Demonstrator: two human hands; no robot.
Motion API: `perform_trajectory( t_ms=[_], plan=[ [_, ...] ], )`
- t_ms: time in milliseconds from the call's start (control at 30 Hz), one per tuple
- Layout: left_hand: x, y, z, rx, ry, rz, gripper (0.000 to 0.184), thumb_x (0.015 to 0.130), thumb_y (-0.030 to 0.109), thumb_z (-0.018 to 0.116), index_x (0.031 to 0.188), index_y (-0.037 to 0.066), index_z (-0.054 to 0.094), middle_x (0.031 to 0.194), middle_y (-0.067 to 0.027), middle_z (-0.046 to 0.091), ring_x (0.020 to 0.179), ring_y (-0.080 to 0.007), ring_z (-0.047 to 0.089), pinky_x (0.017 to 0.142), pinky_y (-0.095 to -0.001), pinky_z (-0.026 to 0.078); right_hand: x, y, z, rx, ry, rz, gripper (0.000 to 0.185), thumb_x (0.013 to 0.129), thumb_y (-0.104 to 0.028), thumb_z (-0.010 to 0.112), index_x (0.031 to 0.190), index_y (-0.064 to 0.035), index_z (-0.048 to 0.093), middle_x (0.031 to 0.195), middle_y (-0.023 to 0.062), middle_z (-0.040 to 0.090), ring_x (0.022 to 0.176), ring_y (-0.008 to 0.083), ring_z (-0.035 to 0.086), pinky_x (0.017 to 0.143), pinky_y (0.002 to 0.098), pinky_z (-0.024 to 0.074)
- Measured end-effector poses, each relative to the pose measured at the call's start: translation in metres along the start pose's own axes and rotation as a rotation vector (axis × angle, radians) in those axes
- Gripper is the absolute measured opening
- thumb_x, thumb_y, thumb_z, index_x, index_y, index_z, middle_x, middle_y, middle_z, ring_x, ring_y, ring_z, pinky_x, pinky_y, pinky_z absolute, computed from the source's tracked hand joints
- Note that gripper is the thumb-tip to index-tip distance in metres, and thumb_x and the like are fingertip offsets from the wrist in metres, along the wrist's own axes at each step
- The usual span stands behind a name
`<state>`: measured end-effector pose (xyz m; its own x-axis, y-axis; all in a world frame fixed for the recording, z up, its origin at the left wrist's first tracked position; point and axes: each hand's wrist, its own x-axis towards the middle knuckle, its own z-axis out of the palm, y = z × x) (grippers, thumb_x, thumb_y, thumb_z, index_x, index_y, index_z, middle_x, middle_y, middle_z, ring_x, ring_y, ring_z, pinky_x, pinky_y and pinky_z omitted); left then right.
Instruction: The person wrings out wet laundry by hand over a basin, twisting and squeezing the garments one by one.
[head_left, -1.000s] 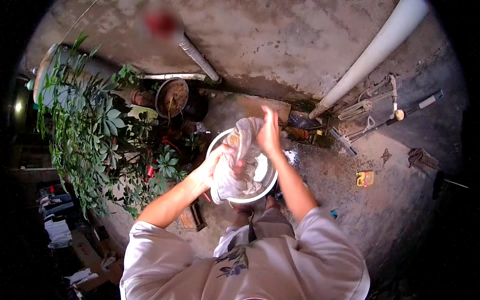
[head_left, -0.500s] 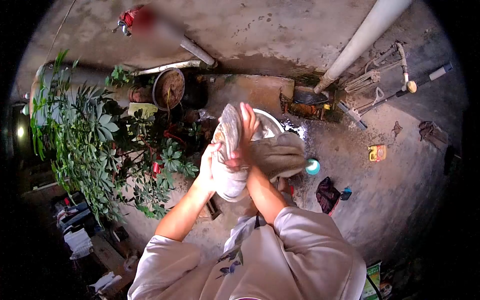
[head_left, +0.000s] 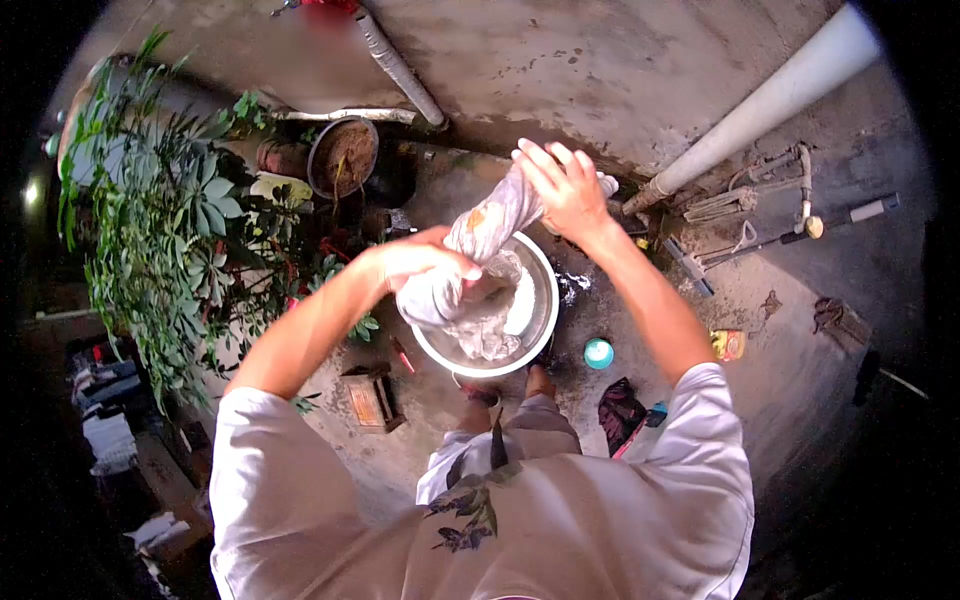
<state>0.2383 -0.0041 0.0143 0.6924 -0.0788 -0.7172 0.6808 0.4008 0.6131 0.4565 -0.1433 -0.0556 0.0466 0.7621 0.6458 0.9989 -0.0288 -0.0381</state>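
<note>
A twisted roll of pale grey cloth (head_left: 490, 222) with an orange-brown mark slants up to the right over a white-rimmed metal basin (head_left: 549, 315). My left hand (head_left: 425, 262) is closed around its lower end, thumb on top. At the upper end, my right hand (head_left: 565, 195) lies across the cloth with its fingers fairly straight, and a bit of fabric pokes out beyond it. The palm side of that hand is hidden. More pale, wet-looking fabric (head_left: 485, 330) is in the basin below.
Leafy plants (head_left: 190, 240) and a soil-filled pot (head_left: 343, 158) stand on the left. A small wooden stool (head_left: 370, 398) is near my feet. To the right are a turquoise cup (head_left: 598, 353), dark cloth (head_left: 622, 415), a yellow container (head_left: 728, 344) and a long-handled squeegee (head_left: 690, 268).
My hands have moved apart, the right one up and to the right. The bunched cloth is now stretched into a twisted roll, and the basin shows more fully.
</note>
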Motion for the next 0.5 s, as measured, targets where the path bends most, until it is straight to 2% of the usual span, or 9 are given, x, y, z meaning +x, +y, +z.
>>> perform_trajectory(
  t_ms=[67,100,133,200,233,300,333,367,500],
  plan=[
    [0.003,0.022,-0.006,0.34,-0.008,0.028,0.062,0.066,0.011,0.078,0.121,-0.004,0.056,0.108,-0.0115,0.067,0.096,-0.0202,0.063,0.091,-0.0317,0.048,0.017,0.012,-0.006,0.132,0.074,-0.108,0.034,0.076,-0.008,0.058,0.109,-0.0027,0.064,0.127,0.0091,0.057,0.116,0.0254,0.053,0.094,0.0406,0.0435],
    [0.004,0.033,-0.009,0.599,0.05,0.017,0.055,0.063,0.012,0.078,0.113,-0.005,0.062,0.104,-0.0121,0.068,0.093,-0.0196,0.063,0.088,-0.0311,0.049,0.024,0.015,-0.006,0.185,0.088,-0.149,0.032,0.076,-0.006,0.059,0.107,-0.001,0.063,0.124,0.0112,0.059,0.116,0.0263,0.055,0.093,0.0416,0.0457],
    [0.004,0.039,-0.012,0.688,0.087,0.02,0.052,0.063,0.012,0.077,0.109,-0.005,0.064,0.101,-0.0121,0.069,0.09,-0.0191,0.064,0.086,-0.0311,0.05,0.027,0.017,-0.004,0.193,0.089,-0.163,0.032,0.076,-0.006,0.059,0.107,-0.001,0.063,0.124,0.0112,0.059,0.116,0.0263,0.055,0.093,0.0416,0.0457],
    [0.0,0.051,-0.01,0.842,0.209,0.032,0.044,0.061,0.013,0.075,0.1,-0.004,0.068,0.093,-0.0124,0.071,0.083,-0.0188,0.065,0.081,-0.0314,0.051,0.032,0.019,0.0,0.294,0.013,-0.152,0.034,0.074,-0.003,0.059,0.108,0.0005,0.059,0.112,0.0138,0.062,0.103,0.0288,0.061,0.084,0.0414,0.0503],
    [0.002,0.051,-0.017,0.887,0.259,0.049,0.043,0.059,0.014,0.075,0.099,-0.003,0.068,0.091,-0.0131,0.071,0.082,-0.0194,0.066,0.08,-0.0318,0.052,0.036,0.017,-0.001,0.299,0.01,-0.161,0.034,0.074,-0.003,0.059,0.108,0.0005,0.059,0.112,0.0138,0.062,0.103,0.0288,0.061,0.084,0.0414,0.0503],
    [0.003,0.061,-0.025,1.075,0.347,0.034,0.043,0.059,0.016,0.075,0.097,-0.003,0.068,0.09,-0.0154,0.071,0.082,-0.0221,0.067,0.08,-0.0327,0.052,0.045,0.015,-0.004,0.324,-0.116,-0.105,0.036,0.074,-0.003,0.059,0.11,-0.0005,0.055,0.098,0.0131,0.061,0.093,0.0291,0.062,0.081,0.0399,0.0511],
    [0.0,0.066,-0.026,1.166,0.408,0.02,0.042,0.059,0.018,0.076,0.095,-0.003,0.068,0.09,-0.0187,0.07,0.084,-0.0271,0.068,0.08,-0.0345,0.052,0.047,0.016,0.001,0.346,-0.167,-0.099,0.052,0.067,-0.001,0.062,0.118,0.0032,0.051,0.098,0.016,0.06,0.096,0.0325,0.06,0.083,0.0404,0.0501],
    [-0.002,0.07,-0.026,1.256,0.479,0.002,0.044,0.06,0.023,0.077,0.095,-0.002,0.068,0.092,-0.0219,0.069,0.087,-0.0323,0.067,0.081,-0.0371,0.053,0.05,0.013,0.004,0.348,-0.17,-0.107,0.052,0.067,-0.001,0.062,0.118,0.0032,0.051,0.098,0.016,0.06,0.096,0.0325,0.06,0.083,0.0404,0.0501],
    [-0.002,0.073,-0.041,1.433,0.7,-0.053,0.043,0.063,0.029,0.077,0.093,-0.001,0.068,0.094,-0.0227,0.068,0.092,-0.0346,0.066,0.081,-0.0422,0.053,0.063,-0.004,0.017,0.294,-0.24,-0.034,0.037,0.069,-0.001,0.061,0.105,0.0009,0.051,0.09,0.0143,0.059,0.086,0.0321,0.062,0.074,0.0409,0.0522]
  ],
)
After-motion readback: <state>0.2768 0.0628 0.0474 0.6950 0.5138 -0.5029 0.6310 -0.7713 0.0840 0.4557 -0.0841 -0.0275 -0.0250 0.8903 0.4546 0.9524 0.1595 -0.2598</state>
